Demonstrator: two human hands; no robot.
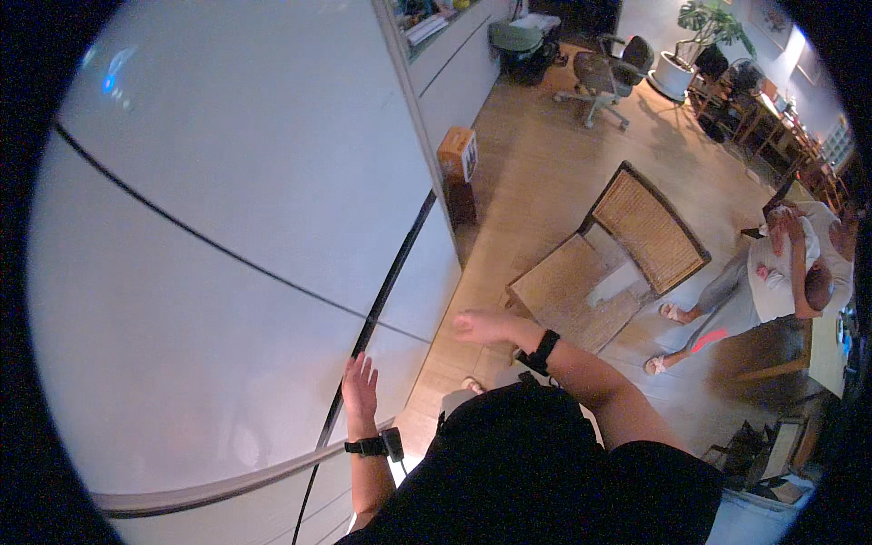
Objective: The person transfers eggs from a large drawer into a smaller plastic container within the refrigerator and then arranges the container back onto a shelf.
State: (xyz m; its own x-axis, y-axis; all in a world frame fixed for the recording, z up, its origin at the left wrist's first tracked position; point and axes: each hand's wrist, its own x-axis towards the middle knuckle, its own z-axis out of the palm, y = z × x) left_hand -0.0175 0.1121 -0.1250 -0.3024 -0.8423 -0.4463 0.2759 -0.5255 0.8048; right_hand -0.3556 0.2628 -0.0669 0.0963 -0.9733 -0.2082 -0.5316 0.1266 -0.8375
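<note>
My left hand (360,386) is raised in front of a glossy white panel front (238,272), its fingers apart and nothing in them. Behind its fingers runs a dark slanted gap (402,255) in the panel; whether they touch it I cannot tell. My right hand (489,327) hovers over the wood floor, nearest to a chair with a woven cane back (650,228). Its fingers look curled, but blur hides their tips and anything inside. Each wrist wears a black strap, and a small dark device (393,444) sits on the left one.
A person (766,272) at the right holds another person. Beyond stand an orange box (458,151), an office chair (610,71) and a potted plant (674,71). A table (826,347) is at the right edge, and a pale curved rail (225,487) crosses the lower left.
</note>
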